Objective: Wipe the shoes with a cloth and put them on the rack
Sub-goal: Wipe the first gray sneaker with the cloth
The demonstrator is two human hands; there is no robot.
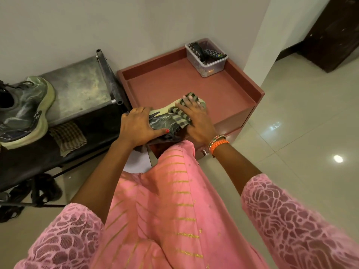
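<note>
A grey-green sneaker [161,121] with a pale sole lies on its side at the front edge of a reddish cabinet top [174,82]. My left hand [138,126] grips its heel end. My right hand [194,118] presses a striped grey cloth [179,118] against the shoe's toe half, fingers curled over the cloth. The matching sneaker [24,111] stands on the top shelf of the metal shoe rack [81,88] at the left.
A second checked cloth [68,138] hangs over the rack's front edge. Dark sandals [29,193] lie on the floor under the rack. A clear plastic box [206,57] holding remotes sits at the cabinet's back right corner. Glossy tiled floor stretches to the right.
</note>
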